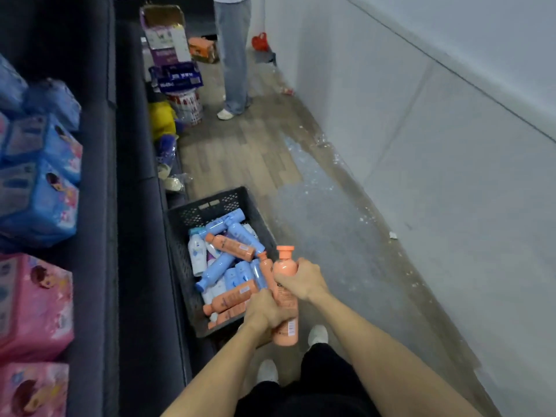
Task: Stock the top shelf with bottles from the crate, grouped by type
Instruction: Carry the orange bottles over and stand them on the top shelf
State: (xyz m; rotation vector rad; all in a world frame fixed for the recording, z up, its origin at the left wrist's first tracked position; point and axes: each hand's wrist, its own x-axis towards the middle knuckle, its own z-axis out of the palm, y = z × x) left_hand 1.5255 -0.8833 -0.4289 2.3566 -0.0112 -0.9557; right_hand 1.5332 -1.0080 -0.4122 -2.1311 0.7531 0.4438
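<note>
1. Smooth, slightly shiny plastic on the orange bottle.
2. Dull black plastic with little holes on the crate.
3. Wood-look planks on the floor.
4. Shiny plastic wrap on the blue packs.

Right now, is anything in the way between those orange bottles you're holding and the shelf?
Nothing visible blocks them. Both the left hand and right hand grip the orange bottles above the crate. The top shelf itself is out of view.
</note>
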